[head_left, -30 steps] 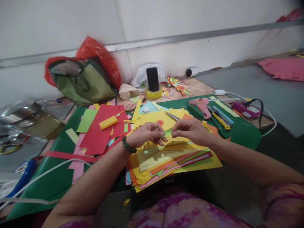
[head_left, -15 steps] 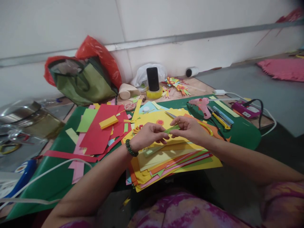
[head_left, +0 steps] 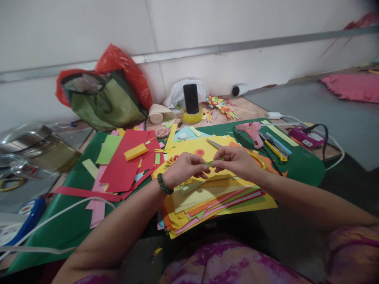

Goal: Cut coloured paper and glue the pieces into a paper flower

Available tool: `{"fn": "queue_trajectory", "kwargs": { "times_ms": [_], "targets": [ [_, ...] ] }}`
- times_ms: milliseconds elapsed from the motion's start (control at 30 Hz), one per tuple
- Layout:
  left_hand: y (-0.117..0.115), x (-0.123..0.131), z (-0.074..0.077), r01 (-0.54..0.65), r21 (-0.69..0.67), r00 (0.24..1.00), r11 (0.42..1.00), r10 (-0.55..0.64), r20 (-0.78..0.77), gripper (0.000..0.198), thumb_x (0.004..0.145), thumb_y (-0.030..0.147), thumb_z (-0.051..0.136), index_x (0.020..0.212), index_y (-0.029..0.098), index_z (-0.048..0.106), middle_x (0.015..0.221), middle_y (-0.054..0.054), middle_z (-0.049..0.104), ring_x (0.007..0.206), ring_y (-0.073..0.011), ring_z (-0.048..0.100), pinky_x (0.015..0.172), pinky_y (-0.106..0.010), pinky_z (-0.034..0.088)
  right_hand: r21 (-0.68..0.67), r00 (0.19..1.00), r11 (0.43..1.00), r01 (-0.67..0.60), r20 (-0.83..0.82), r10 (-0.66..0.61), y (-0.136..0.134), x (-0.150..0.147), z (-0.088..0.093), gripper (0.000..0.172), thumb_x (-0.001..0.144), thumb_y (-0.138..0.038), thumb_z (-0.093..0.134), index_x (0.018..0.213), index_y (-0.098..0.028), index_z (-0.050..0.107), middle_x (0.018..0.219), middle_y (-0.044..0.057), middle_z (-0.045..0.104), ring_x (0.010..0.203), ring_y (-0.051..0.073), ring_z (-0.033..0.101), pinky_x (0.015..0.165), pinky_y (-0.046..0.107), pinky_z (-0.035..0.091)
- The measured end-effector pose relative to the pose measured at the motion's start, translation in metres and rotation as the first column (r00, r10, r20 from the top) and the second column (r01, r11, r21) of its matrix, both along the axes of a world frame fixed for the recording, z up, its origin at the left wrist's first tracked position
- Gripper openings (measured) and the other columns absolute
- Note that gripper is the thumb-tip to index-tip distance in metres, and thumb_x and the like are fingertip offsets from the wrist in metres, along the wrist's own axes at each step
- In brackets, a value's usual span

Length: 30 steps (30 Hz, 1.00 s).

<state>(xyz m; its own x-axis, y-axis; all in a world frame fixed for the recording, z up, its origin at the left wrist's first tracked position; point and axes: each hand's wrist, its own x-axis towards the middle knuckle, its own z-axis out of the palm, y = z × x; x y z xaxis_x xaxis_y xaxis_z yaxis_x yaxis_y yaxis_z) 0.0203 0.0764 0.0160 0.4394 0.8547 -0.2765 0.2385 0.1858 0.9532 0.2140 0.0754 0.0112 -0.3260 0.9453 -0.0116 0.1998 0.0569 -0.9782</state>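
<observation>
A small strip of green paper (head_left: 210,163) is pinched between my two hands, above a thick stack of coloured paper (head_left: 204,193). My left hand (head_left: 188,169), with a dark beaded bracelet at the wrist, grips its left end. Thumb and fingers of my right hand (head_left: 237,161) close on the other end, covering much of the strip. Scissors (head_left: 213,143) lie on the stack beneath my right hand, blades pointing away and a yellow handle showing at the right. A round orange-red paper piece (head_left: 199,152) lies on the yellow sheet just beyond my hands.
Red sheets (head_left: 126,159) and paper scraps cover the left of the green mat (head_left: 304,167). At right lie a pink glue gun (head_left: 250,132) and a yellow cutter (head_left: 275,148). A phone (head_left: 191,98) stands in a tape roll (head_left: 192,115). A white cable (head_left: 59,219) crosses the left side.
The green strip shows less between my fingers and looks narrower, as my right fingers have shifted over it. My hands stay in nearly the same place.
</observation>
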Motion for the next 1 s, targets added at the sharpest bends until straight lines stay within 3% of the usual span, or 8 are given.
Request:
{"fn": "queue_trajectory", "kwargs": {
  "times_ms": [200,467,667,800,1000],
  "targets": [
    [-0.0005,-0.0003,0.0029,0.031,0.009,0.999,0.999,-0.030,-0.024,0.017,0.072,0.028,0.073,0.074,0.012,0.068,0.078,-0.008,0.074,0.064,-0.0136,0.070,0.057,-0.019,0.049,-0.017,1.000,1.000,0.005,-0.004,-0.005,0.0003,0.0005,0.0021,0.046,0.056,-0.056,0.082,0.069,-0.017,0.062,0.059,0.002,0.068,0.059,0.020,0.070,0.059,0.030,0.056],
    [-0.0021,0.0008,0.0023,0.025,0.016,0.999,1.000,-0.025,-0.024,0.024,0.072,0.035,0.075,0.072,0.012,0.066,0.077,-0.008,0.074,0.064,-0.0138,0.069,0.057,-0.020,0.050,0.082,0.997,0.997,0.001,0.082,-0.008,-0.0007,-0.0020,0.0008,0.044,0.061,-0.057,0.078,0.071,-0.018,0.062,0.059,0.003,0.067,0.058,0.020,0.069,0.051,0.028,0.052],
    [-0.0008,-0.0013,0.0030,0.050,0.000,0.999,0.999,-0.050,-0.002,0.021,0.072,0.030,0.074,0.070,0.012,0.066,0.078,-0.008,0.074,0.065,-0.0125,0.069,0.058,-0.019,0.049,0.051,1.000,0.999,-0.008,0.030,0.006,0.0026,0.0005,0.0020,0.043,0.061,-0.054,0.080,0.071,-0.018,0.060,0.052,-0.001,0.061,0.059,0.020,0.069,0.058,0.030,0.055],
    [-0.0018,-0.0020,0.0055,0.091,-0.052,0.996,0.995,-0.092,-0.015,0.030,0.070,0.040,0.076,0.076,0.012,0.068,0.086,-0.010,0.075,0.069,-0.0140,0.070,0.058,-0.019,0.048,0.088,0.999,0.996,-0.009,0.052,0.004,0.0023,0.0010,0.0035,0.040,0.061,-0.052,0.080,0.070,-0.018,0.060,0.046,-0.004,0.056,0.056,0.019,0.067,0.054,0.029,0.053],
    [-0.0009,-0.0028,0.0051,0.100,-0.071,0.995,0.992,-0.099,0.011,0.043,0.064,0.052,0.077,0.076,0.011,0.069,0.086,-0.012,0.075,0.070,-0.0158,0.070,0.059,-0.021,0.048,0.109,0.997,0.994,-0.021,0.071,0.013,0.0013,-0.0026,0.0054,0.039,0.062,-0.051,0.079,0.071,-0.018,0.061,0.051,-0.002,0.061,0.055,0.018,0.067,0.052,0.027,0.052]
  ]
}}
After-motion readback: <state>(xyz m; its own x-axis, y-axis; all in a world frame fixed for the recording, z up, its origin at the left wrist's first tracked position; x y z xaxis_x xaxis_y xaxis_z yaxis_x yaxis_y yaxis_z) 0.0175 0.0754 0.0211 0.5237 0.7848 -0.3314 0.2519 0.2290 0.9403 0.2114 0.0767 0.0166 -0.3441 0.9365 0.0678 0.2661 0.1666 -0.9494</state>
